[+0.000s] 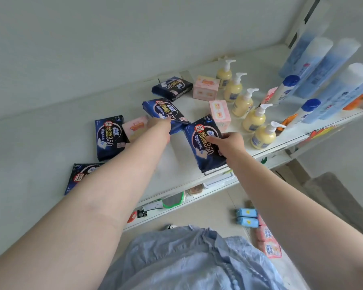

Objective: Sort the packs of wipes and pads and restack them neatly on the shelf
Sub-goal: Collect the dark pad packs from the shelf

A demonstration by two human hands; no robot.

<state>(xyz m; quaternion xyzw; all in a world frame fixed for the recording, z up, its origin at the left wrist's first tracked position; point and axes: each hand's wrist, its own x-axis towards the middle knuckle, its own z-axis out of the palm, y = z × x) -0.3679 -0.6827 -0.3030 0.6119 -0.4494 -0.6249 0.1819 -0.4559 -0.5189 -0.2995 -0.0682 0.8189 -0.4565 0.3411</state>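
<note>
The left hand (160, 124) reaches far over the shelf (176, 164) and grips the near edge of a dark blue pack (164, 110), which sits tilted with one end raised off the surface. The right hand (228, 141) rests on a second dark pack (205, 143), thumb on its printed face and fingers curled round its right edge; this pack lies at the shelf's front lip, just right of the left hand's pack and almost touching it.

Just left of the left wrist lies a small pink pack (134, 127), overlapping the right side of a third dark pack (109, 139) lying flat. A fourth dark pack (82, 176) lies nearer the front, partly hidden under the left forearm. A fifth (172, 87) sits further back, well beyond both hands.

Right of that one stands a pink box (205, 87), and another pink box (219, 114) stands just beyond the right hand's pack. A diagonal row of yellow pump bottles (255, 120) runs along the right hand's far side, with tall blue and white bottles (323, 70) behind them.

On the floor below, near the right forearm, lie two light blue packs (246, 216) side by side, with pink packs (270, 245) next to them
</note>
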